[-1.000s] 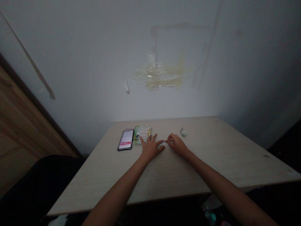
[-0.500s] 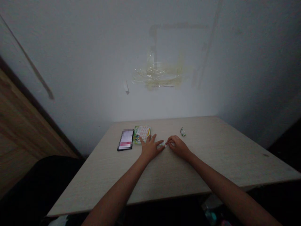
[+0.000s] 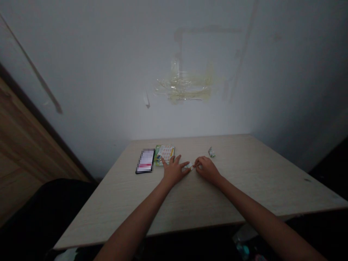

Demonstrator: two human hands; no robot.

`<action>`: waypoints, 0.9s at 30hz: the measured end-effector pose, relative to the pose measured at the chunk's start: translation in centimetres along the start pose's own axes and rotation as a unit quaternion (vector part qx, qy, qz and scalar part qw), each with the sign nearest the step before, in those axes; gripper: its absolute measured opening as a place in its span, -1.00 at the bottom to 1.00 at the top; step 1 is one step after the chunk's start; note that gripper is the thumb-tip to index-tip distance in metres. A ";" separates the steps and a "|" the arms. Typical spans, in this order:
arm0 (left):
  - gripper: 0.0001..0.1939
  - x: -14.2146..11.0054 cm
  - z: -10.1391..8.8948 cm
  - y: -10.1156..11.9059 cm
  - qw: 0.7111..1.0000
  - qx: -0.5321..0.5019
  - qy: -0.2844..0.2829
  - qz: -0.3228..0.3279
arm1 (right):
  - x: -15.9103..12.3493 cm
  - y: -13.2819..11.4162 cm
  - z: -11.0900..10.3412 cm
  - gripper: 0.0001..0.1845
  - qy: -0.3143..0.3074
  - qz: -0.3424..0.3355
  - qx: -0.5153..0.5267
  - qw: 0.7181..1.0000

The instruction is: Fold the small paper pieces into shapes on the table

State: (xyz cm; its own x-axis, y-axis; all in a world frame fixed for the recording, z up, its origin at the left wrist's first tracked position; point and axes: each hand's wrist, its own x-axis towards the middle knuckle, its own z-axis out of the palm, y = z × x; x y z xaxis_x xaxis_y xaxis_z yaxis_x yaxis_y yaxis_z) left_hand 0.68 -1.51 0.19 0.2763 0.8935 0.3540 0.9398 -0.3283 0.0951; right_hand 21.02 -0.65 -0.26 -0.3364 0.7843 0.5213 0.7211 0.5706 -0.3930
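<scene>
A small white piece (image 3: 188, 165), perhaps paper, lies flat on the table between my two hands; its kind is too small to tell. My left hand (image 3: 173, 172) rests palm down with fingers spread, thumb and index finger at the piece's near and far edges. On the piece's right side my right hand (image 3: 207, 169) is closed in a pinch at its end, where a pale yellowish bit shows. Under the left fingertips is the near part of a green and white printed packet or booklet (image 3: 165, 150).
A phone (image 3: 146, 161) with a lit, blurred screen lies left of the printed packet. Farther back on the right sits a crumpled green and white wrapper (image 3: 211, 152). The pale wooden table (image 3: 244, 159) meets a grey wall (image 3: 122, 90) with clear tape (image 3: 185, 87) on it.
My right hand's pinching fingertips have shifted slightly right, and a yellowish bit now shows at the white piece's end. My left hand stays in place.
</scene>
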 end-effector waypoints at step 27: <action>-0.57 -0.1 -0.3 0.3 1.000 0.004 -0.009 -0.007 | -0.4 0.4 -0.2 -0.86 0.029 0.009 0.030 0.999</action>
State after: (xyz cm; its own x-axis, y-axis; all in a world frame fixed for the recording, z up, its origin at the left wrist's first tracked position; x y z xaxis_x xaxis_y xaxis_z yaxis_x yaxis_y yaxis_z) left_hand 0.82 -1.79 0.41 0.2661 0.9034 0.3364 0.9451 -0.3131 0.0933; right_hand 21.54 -0.80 -0.52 -0.2864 0.7800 0.5565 0.6888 0.5713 -0.4462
